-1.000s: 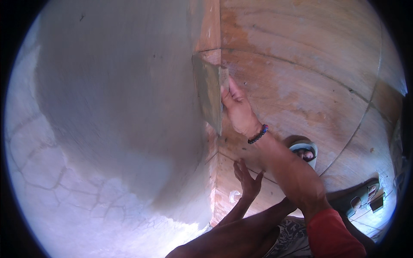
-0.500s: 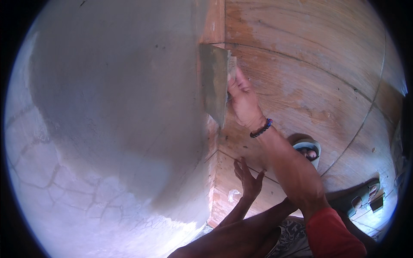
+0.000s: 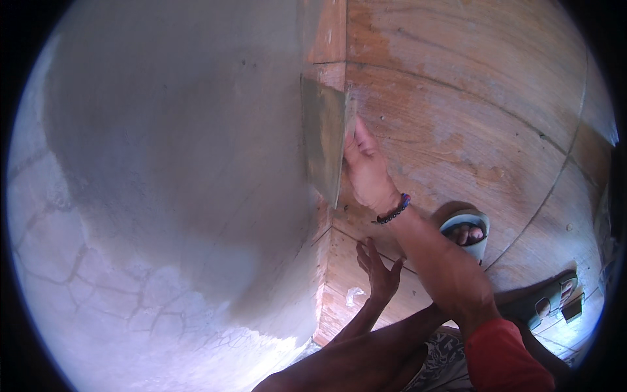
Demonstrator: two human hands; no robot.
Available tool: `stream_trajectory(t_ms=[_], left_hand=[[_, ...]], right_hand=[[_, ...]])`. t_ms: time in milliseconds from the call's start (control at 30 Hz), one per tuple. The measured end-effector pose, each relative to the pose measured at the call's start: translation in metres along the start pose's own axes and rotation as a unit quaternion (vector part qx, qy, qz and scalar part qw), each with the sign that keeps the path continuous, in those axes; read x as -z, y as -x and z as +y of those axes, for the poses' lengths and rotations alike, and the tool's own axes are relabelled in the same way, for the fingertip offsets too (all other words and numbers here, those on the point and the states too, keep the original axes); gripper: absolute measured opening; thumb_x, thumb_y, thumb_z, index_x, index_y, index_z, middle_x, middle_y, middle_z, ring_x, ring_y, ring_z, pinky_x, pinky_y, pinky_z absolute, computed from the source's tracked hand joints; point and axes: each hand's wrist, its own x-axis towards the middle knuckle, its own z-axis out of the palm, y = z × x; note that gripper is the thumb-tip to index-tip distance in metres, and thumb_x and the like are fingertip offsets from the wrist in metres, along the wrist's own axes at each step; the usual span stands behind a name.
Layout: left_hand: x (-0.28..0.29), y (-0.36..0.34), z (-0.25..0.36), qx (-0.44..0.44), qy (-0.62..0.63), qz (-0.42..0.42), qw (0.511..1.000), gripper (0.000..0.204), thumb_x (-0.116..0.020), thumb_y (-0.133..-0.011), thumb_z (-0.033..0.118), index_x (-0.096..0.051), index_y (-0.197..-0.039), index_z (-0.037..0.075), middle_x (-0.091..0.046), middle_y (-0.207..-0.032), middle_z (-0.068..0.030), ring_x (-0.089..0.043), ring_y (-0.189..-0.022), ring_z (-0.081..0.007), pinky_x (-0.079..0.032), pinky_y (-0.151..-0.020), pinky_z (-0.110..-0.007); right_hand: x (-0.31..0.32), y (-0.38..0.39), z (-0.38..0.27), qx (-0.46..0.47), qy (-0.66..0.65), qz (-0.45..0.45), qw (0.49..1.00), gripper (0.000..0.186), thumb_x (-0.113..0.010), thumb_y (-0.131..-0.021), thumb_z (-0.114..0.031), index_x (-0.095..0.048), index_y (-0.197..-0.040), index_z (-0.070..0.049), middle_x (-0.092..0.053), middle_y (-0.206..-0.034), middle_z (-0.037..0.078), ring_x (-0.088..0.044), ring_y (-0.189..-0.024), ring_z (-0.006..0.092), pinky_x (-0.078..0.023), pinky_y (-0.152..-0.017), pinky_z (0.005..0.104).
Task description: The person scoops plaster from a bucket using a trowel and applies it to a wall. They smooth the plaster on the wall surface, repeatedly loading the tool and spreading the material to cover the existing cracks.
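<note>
My right hand [image 3: 371, 171], with a beaded bracelet at its wrist, is closed around the handle of a flat rectangular plastering trowel [image 3: 323, 137]. The trowel's grey-brown smeared blade stands along the foot of the wall, its left edge at the grey plaster [image 3: 183, 130]. Most of the handle is hidden by my fingers. Lower down, my left hand [image 3: 381, 271] holds nothing; its fingers are spread near the floor tiles beside the skirting, and my leg covers part of that forearm.
Wood-patterned tiles [image 3: 470, 130] with dark joints cover the floor, smudged with residue. A tiled skirting strip [image 3: 326, 42] runs along the wall's foot. Pale, cracked wall surface [image 3: 98, 281] borders the darker plaster. My sandalled feet stand right, one in a light sandal [image 3: 480, 245].
My right hand and the trowel have moved slightly downward in view, along the wall's foot toward me. My left hand has stayed nearly still.
</note>
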Motion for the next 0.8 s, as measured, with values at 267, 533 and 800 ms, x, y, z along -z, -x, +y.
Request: stream_trajectory(t_ms=[267, 533, 800], left_hand=[[0.002, 0.002, -0.001, 0.004, -0.012, -0.004, 1.000, 0.105, -0.079, -0.076, 0.017, -0.007, -0.151, 0.003, 0.000, -0.149, -0.0378, -0.006, -0.136, -0.0573, -0.015, -0.109, -0.062], [0.004, 0.001, 0.005, 0.014, -0.014, -0.009, 1.000, 0.103, -0.077, -0.080, 0.029, -0.008, -0.151, 0.000, -0.005, -0.148, -0.0381, -0.009, -0.138, -0.0524, -0.014, -0.111, -0.058], [0.005, 0.002, 0.006, 0.034, -0.022, -0.006, 0.999, 0.104, -0.078, -0.079, 0.032, -0.010, -0.151, 0.000, -0.006, -0.148, -0.0374, -0.010, -0.138, -0.0515, -0.014, -0.111, -0.058]], right_hand=[[0.016, 0.056, 0.019, -0.118, 0.072, 0.003, 0.990, 0.052, -0.047, -0.102, -0.024, -0.031, -0.146, -0.002, -0.053, -0.132, 0.008, -0.048, -0.119, 0.0138, -0.039, -0.102, 0.0298], [0.026, -0.041, -0.040, -0.034, -0.092, -0.008, 0.995, 0.043, -0.048, -0.102, -0.024, -0.040, -0.141, -0.009, -0.056, -0.129, 0.004, -0.057, -0.112, 0.0154, -0.050, -0.094, 0.0344], [0.011, -0.075, -0.048, -0.034, -0.092, -0.043, 0.994, 0.039, -0.048, -0.102, -0.032, -0.047, -0.133, -0.009, -0.061, -0.110, 0.001, -0.059, -0.094, 0.0061, -0.054, -0.066, 0.0254]])
